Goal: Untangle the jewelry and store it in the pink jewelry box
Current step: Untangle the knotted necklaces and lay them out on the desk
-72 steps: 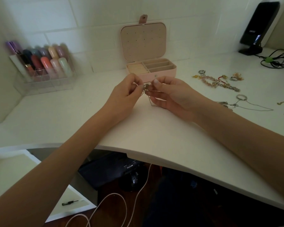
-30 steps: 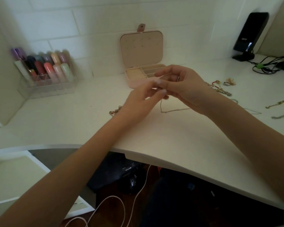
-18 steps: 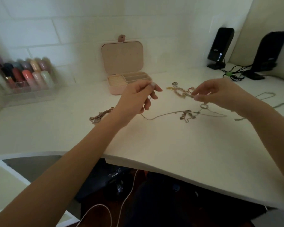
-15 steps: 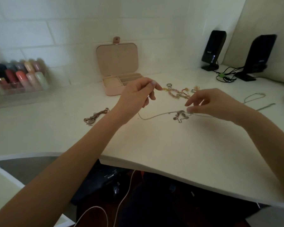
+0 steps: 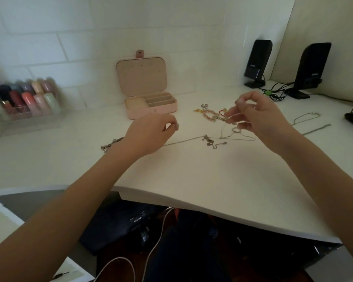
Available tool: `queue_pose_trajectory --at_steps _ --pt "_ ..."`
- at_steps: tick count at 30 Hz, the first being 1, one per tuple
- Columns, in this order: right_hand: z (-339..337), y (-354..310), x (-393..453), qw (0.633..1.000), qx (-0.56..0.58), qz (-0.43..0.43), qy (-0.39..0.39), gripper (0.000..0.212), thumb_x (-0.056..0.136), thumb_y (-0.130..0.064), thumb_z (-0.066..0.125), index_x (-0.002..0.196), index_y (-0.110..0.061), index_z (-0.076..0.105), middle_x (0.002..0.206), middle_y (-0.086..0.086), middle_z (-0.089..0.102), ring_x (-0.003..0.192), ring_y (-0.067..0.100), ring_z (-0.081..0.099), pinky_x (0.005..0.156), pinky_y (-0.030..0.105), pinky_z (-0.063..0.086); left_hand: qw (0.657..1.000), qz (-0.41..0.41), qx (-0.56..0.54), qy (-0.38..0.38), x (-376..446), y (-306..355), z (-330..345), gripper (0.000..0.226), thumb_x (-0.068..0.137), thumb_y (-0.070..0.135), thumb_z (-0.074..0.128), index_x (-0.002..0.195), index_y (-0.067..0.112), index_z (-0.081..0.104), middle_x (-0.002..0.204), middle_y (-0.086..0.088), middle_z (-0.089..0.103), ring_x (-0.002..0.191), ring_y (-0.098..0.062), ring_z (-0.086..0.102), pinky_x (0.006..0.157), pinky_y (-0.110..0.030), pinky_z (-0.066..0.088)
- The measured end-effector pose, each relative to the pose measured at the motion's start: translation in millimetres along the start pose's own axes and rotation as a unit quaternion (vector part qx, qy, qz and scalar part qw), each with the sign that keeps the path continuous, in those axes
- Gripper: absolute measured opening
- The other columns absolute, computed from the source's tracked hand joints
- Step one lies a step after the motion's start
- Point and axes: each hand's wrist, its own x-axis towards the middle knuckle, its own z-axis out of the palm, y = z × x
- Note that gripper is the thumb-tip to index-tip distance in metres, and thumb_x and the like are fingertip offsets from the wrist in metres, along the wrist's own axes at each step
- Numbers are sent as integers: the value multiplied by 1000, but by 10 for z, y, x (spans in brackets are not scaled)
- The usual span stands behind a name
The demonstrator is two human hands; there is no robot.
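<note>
The pink jewelry box [image 5: 152, 110] stands open by the back wall, its lid upright. My left hand [image 5: 149, 135] hovers low over the desk in front of it, thumb and forefinger pinched. A thin silver chain [image 5: 183, 141] runs from under that hand to a knot of small charms [image 5: 209, 140]. My right hand [image 5: 261, 121] is raised and blurred, with its fingertips over one end of a pink beaded bracelet [image 5: 211, 117]. It pinches a fine strand that rises from the ring chain [image 5: 236, 130].
A chain bracelet [image 5: 110, 144] lies left of my left wrist. Rings [image 5: 204, 106] sit behind the beads, and more chains [image 5: 306, 117] lie far right. A clear lipstick organiser [image 5: 27, 102] stands at the left wall. Two black speakers [image 5: 257, 62] with cables [image 5: 273, 92] stand at back right.
My hands, first together in front of the box, have parted. The left hand has sunk toward the desk. The right hand reached over the ring chain and rose with a strand. The view panned right.
</note>
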Motion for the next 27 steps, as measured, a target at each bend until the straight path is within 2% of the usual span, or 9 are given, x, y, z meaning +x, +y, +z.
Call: queue_pose_trajectory --at_steps 3,6,9,12,15,18,21,24,27 --pt "-69 -25 12 997 3 -17 71 7 99 -21 47 99 -14 48 63 -3 61 54 8 60 58 23 50 996 -10 91 3 -39 -83 -11 28 99 34 39 108 27 64 80 4 58 77 -18 46 68 -29 38" --pt "-171 30 33 989 -13 -49 141 5 98 -21 50 98 -16 51 60 -2 49 47 4 46 57 22 44 990 -26 129 45 -60 -194 -79 29 99 34 39 109 24 63 97 -5 66 86 -29 58 71 -32 40" --pt "-241 15 40 974 -7 -109 200 9 96 -22 53 87 -25 53 58 -3 43 49 4 38 52 20 35 985 -40 151 80 -66 -293 -144 29 99 34 38 106 21 63 93 -11 67 84 -35 60 71 -35 42" --pt "-290 -35 51 961 8 -155 229 12 93 -24 58 82 -29 55 50 -10 38 48 8 30 48 21 30 980 -62 159 103 -48 -341 -209 34 99 36 35 94 17 62 81 -12 60 72 -33 53 64 -33 37" --pt "-280 -24 46 969 12 -148 196 11 89 -24 64 80 -28 61 47 -8 36 49 10 30 51 19 33 983 -79 108 125 -19 -333 -274 38 99 38 34 88 17 63 76 -5 59 75 -34 56 65 -33 39" --pt "-226 -27 15 987 2 -131 90 4 88 -20 65 85 -19 66 50 -1 40 48 8 36 56 17 40 984 -70 50 153 -3 -254 -343 36 98 37 35 90 22 67 75 -1 61 75 -29 56 66 -34 42" --pt "-162 -24 2 992 5 -128 7 4 88 -14 64 88 -11 66 55 -5 53 52 4 46 58 15 40 981 -70 2 180 12 -160 -392 33 96 31 39 84 20 67 60 3 53 65 -25 52 61 -33 40" --pt "-107 21 22 988 -67 -135 36 10 88 -18 66 91 -8 65 61 5 51 51 1 45 55 11 39 982 -65 -54 170 13 -73 -375 28 93 29 44 80 22 68 54 6 49 53 -14 45 56 -29 33" --pt "-94 39 30 983 -100 -133 81 16 91 -22 62 96 -7 63 65 15 44 46 2 38 50 7 36 996 -20 -56 66 -32 21 -219 15 90 34 52 81 30 64 58 7 52 57 -5 47 57 -26 33"
